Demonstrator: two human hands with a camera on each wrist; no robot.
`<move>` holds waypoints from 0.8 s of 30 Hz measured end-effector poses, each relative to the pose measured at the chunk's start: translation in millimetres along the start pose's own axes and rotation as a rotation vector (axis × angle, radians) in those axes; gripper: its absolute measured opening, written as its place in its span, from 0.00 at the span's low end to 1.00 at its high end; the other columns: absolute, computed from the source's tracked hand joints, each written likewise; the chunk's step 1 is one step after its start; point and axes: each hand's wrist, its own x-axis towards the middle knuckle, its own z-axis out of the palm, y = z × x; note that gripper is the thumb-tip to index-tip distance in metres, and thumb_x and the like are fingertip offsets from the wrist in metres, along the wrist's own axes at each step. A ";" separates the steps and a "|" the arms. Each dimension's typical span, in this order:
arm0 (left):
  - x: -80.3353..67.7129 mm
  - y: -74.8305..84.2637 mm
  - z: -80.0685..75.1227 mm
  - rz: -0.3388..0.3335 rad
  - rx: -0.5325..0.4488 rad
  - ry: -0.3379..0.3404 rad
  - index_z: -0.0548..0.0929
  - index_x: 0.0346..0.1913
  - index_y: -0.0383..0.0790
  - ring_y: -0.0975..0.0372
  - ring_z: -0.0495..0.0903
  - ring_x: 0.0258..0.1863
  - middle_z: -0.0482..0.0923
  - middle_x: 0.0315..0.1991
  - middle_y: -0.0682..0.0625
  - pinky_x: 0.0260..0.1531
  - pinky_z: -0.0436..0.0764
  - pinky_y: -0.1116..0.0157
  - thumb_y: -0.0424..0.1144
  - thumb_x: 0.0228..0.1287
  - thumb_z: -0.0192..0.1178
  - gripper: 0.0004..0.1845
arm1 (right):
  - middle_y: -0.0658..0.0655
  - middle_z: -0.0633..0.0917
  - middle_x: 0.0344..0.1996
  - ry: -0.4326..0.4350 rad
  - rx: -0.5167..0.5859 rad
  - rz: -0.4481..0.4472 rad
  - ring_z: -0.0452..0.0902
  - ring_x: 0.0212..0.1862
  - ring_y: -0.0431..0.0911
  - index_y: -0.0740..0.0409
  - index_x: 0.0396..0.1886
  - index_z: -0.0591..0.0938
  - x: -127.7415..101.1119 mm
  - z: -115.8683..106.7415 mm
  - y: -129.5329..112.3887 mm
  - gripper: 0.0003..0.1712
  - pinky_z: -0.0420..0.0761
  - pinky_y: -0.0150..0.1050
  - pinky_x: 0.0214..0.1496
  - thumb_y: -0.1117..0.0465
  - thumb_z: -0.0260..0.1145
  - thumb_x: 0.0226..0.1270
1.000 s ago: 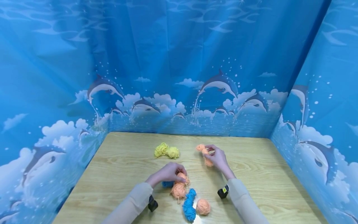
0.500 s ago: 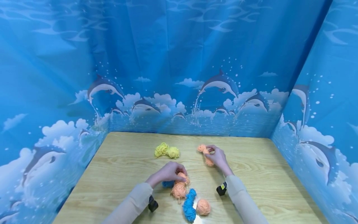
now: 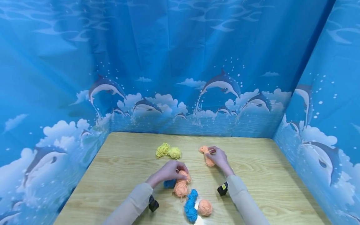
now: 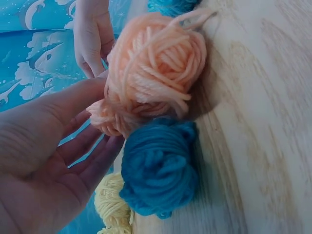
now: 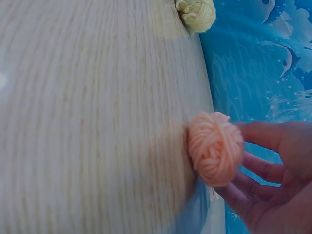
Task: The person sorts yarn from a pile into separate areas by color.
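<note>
- Head view shows the left hand (image 3: 168, 171) curled over a small peach wool yarn ball (image 3: 184, 175) near the middle of the light wooden surface (image 3: 118, 168); its fingers (image 3: 181, 175) bend round the ball's top and touch it.
- Left wrist view has the same hand's fingers (image 4: 92, 161) relaxed and slightly bent, with the fingertips against the small peach ball (image 4: 109, 119); whether they truly grip it I cannot tell.
- Touching that ball sits a larger round peach yarn ball (image 4: 156, 63), and just below it in that view lies a teal-blue yarn ball (image 4: 158, 168), pressed against the two peach ones.
- The right hand (image 3: 218, 157) is further back on the surface, holding a second small peach yarn ball (image 3: 208, 153) between thumb and fingers.
- Right wrist view shows this ball (image 5: 216, 148) at the fingertips, the fingers (image 5: 258, 168) partly open and lightly curved behind it, with the ball resting against the surface.
- More peach yarn (image 3: 209, 162) lies under the right hand, and another peach bit (image 3: 202, 148) sits just beside it.
- Nearer the person lie a bright blue yarn skein (image 3: 190, 206) and a further round peach yarn ball (image 3: 205, 207), touching one another.
- Two pale yellow yarn bundles (image 3: 168, 151) lie together towards the back, well apart from both hands.
- Around the surface hangs a blue dolphin-print backdrop (image 3: 180, 62).
</note>
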 end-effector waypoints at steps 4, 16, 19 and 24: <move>0.6 1.7 -2.8 -0.015 -0.005 0.017 0.88 0.40 0.49 0.68 0.81 0.39 0.85 0.37 0.60 0.38 0.83 0.69 0.42 0.63 0.72 0.05 | 0.63 0.87 0.48 0.002 -0.016 -0.009 0.84 0.51 0.59 0.64 0.61 0.80 -3.2 -3.2 0.4 0.24 0.83 0.52 0.51 0.59 0.69 0.69; 7.0 10.6 -10.8 0.018 -0.034 0.094 0.88 0.42 0.49 0.66 0.83 0.40 0.85 0.38 0.59 0.41 0.84 0.67 0.42 0.65 0.71 0.05 | 0.61 0.87 0.47 -0.002 -0.015 -0.027 0.85 0.46 0.54 0.63 0.56 0.85 -8.3 -4.1 3.2 0.20 0.83 0.42 0.41 0.65 0.73 0.63; 9.8 13.0 -12.7 0.015 -0.048 0.115 0.88 0.42 0.51 0.67 0.82 0.40 0.85 0.38 0.60 0.43 0.84 0.67 0.43 0.65 0.71 0.05 | 0.60 0.87 0.47 0.001 -0.020 -0.021 0.85 0.45 0.53 0.63 0.56 0.85 -7.8 -2.5 3.9 0.20 0.83 0.43 0.42 0.65 0.73 0.63; 17.1 15.8 -17.3 0.008 -0.067 0.156 0.88 0.42 0.51 0.66 0.83 0.41 0.85 0.39 0.59 0.44 0.85 0.66 0.43 0.64 0.71 0.06 | 0.61 0.87 0.47 0.009 -0.015 -0.017 0.83 0.51 0.58 0.64 0.56 0.84 -7.1 -0.2 3.1 0.21 0.84 0.50 0.51 0.67 0.73 0.62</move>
